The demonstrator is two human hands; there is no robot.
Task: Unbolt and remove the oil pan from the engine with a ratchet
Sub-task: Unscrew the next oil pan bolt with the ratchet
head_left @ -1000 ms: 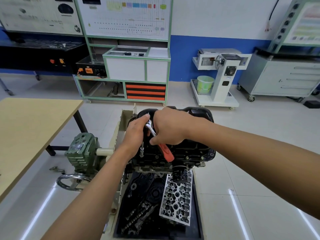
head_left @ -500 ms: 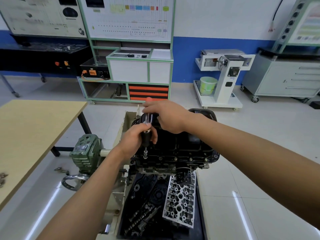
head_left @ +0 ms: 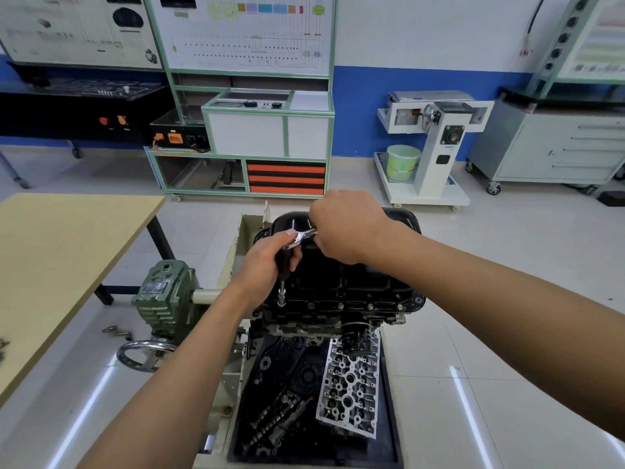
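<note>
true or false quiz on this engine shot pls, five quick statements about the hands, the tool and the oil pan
1. The left hand grips the black shaft above the socket. True.
2. The oil pan lies on the wooden table. False: it sits on the engine, with bolts showing along its near flange.
3. The right hand hangs idle. False: it holds the ratchet at the top of the tool.
4. A cylinder head lies in the tray below the engine. True.
5. The socket stands at the pan's near left corner. True.
</note>
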